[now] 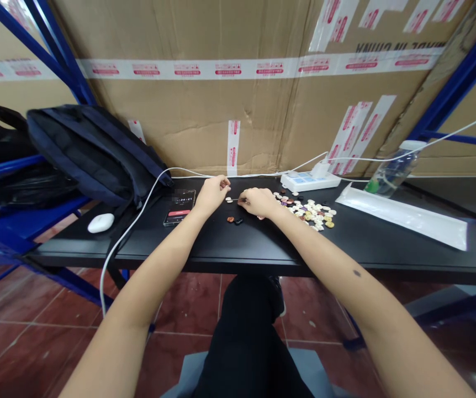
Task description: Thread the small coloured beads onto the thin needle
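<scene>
At the black desk [263, 243], my left hand [214, 193], fingers half-curled, and tighter-bunched right hand [260, 202] flank two pale pieces [228, 200], any grip too small to tell, the button-like pile [312, 211] rightward, presumably for easy reach.

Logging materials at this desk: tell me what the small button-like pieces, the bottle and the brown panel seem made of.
Button-like pieces: probably smooth plastic, judging by their rounded shapes and mixed colours, though too small to be sure.
Bottle: likely glossy clear plastic; its insides show through.
Brown panel: matte cardboard, with creases, tape and print.
</scene>
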Available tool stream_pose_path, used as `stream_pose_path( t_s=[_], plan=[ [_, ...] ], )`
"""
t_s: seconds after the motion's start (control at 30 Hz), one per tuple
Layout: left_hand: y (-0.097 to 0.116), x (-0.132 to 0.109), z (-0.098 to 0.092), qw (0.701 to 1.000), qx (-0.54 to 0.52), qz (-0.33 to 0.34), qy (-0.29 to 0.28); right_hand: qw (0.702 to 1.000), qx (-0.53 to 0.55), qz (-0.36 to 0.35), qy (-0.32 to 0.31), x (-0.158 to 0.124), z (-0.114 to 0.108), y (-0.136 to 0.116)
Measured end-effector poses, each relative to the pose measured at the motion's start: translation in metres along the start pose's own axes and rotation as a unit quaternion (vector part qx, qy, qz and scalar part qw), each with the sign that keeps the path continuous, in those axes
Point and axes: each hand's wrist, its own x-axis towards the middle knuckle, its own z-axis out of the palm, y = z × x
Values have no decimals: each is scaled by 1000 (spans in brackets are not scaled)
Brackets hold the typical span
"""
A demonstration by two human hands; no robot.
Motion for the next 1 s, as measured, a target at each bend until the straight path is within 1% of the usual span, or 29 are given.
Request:
stream_pose_path(
  t_s=[0.13,0.27,0.37,0.47,0.6,0.7,0.8,0.9,1.0],
  plan=[
    [-1,0,-1,1000,-1,2,4,999,-33,-42,2,-1,-1,-3],
    [-1,0,-3,1000,-6,9,12,997,-59,-56,1,-5,-3,-8],
    [0,0,-4,1000,-18,-1,20,997,-49,-61,4,-6,-4,-7],
    [2,0,-5,998,-46,-18,35,999,-13,-50,16,-6,-5,-1],
    [2,1,-6,994,-96,-45,37,998,58,-5,37,-7,-5,7],
    [1,2,-5,988,-138,-67,26,986,150,32,62,-7,-4,13],
    [2,2,-2,976,-198,-91,-3,967,233,51,88,-4,1,18],
    [5,-1,1,957,-268,-102,-47,958,264,39,105,1,7,21],
    [10,-4,2,944,-303,-102,-80,955,274,25,108,3,10,22]
  ],
)
